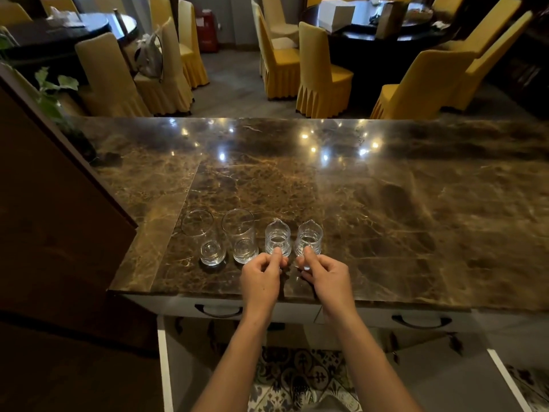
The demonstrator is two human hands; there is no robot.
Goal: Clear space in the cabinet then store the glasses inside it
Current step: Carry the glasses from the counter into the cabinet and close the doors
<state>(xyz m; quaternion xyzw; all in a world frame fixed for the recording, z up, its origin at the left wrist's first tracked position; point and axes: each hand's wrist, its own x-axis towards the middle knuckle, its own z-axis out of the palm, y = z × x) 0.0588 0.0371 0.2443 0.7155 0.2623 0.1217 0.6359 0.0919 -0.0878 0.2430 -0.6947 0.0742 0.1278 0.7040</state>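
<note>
Several clear glasses stand in a row near the front edge of the dark marble counter. Two are tall tumblers, the left tumbler and the second tumbler. To their right stand two small spouted glass pitchers, the left pitcher and the right pitcher. My left hand pinches the handle of the left pitcher. My right hand pinches the handle of the right pitcher. Both pitchers still stand on the counter. Below the counter the cabinet doors hang open; its inside is hidden.
Two drawers with dark handles sit under the counter edge. A brown wooden panel borders the counter on the left, with a green plant behind it. Yellow-covered chairs and dark round tables stand beyond the counter.
</note>
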